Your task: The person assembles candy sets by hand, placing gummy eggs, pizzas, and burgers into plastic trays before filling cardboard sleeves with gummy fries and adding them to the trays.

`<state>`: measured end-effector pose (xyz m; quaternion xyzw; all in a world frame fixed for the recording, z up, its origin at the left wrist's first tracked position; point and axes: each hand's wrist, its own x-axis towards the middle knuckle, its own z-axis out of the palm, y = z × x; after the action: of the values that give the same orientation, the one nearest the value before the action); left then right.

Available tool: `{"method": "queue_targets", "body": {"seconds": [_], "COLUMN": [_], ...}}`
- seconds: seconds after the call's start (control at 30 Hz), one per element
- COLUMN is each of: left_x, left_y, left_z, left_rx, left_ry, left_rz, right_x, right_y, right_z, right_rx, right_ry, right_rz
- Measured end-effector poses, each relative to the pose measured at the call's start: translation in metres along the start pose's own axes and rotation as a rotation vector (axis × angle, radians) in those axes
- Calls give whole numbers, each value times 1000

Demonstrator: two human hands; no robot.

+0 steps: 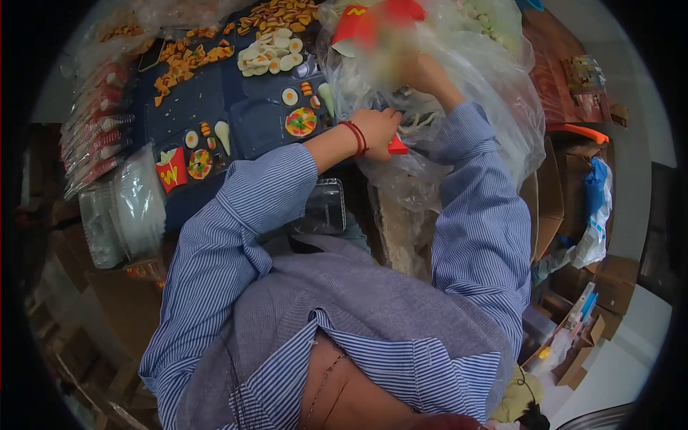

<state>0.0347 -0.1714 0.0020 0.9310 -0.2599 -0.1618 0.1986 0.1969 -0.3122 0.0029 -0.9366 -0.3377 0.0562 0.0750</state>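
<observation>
My left hand (378,132), with red bracelets at the wrist, is closed round a small red carton (398,145) over clear plastic bags. Ahead and to the right, my right hand (423,75) reaches over the bags; its fingers are lost in a blur. Beyond it lie red cartons with a yellow M (347,27). On the dark tray (247,123) are a round multicoloured piece (300,122), an egg-like piece (289,96) and a heap of white egg-like pieces (271,54). A red fries carton (171,170) with pale sticks lies at the near left, beside another multicoloured round (200,164).
Stacked clear packages (100,136) line the left side, with clear plastic containers (122,208) nearer me. A clear container (325,204) sits below my left forearm. Large plastic bags (480,86) spread on the right. Cardboard boxes (548,193) stand beyond my right arm.
</observation>
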Motion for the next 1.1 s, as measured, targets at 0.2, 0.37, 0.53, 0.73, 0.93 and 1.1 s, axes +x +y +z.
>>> {"method": "queue_targets", "body": {"seconds": [0.2, 0.37, 0.53, 0.73, 0.93, 1.1], "left_x": [-1, -7, -7, -7, -5, -6], "left_y": [0, -4, -1, -3, 0, 13], "left_z": [0, 2, 0, -1, -2, -14], "left_rx": [11, -29, -37, -49, -156, -212], "left_ry": [-18, 72, 23, 17, 122, 178], "left_rz": [-4, 24, 16, 3, 52, 81], "right_x": [-12, -43, -64, -67, -57, -57], "right_y": [7, -5, 24, 26, 29, 15], "right_z": [-24, -67, -45, -60, -49, -60], "right_rx": [213, 1430, 1156, 1331, 1663, 1599], "right_ry": [-21, 317, 106, 163, 169, 415], "right_rz": [16, 274, 459, 326, 378, 256]}}
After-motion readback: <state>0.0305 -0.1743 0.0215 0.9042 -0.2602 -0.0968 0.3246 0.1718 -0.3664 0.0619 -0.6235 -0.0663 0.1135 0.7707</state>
